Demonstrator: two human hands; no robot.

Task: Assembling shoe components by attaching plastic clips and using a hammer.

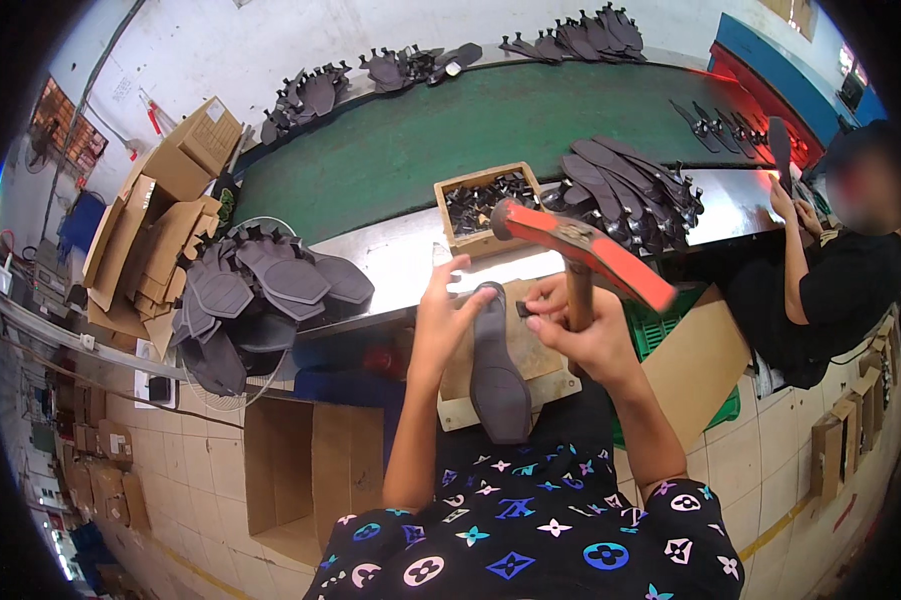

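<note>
I'm watching remotely. Left hand (438, 318): fingers are standing loosely apart, thumb resting by the upper end of a dark grey sole (500, 380), which is lying on a pale board (552, 372) near the bench (410, 232). Right hand (602, 338): fingers are pinching a small black piece (522, 310) beside the sole while also holding a hammer (578, 292).

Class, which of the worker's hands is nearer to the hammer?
Right: the right hand holds the hammer by its handle; the left hand is apart, to its left, by the dark sole.
</note>
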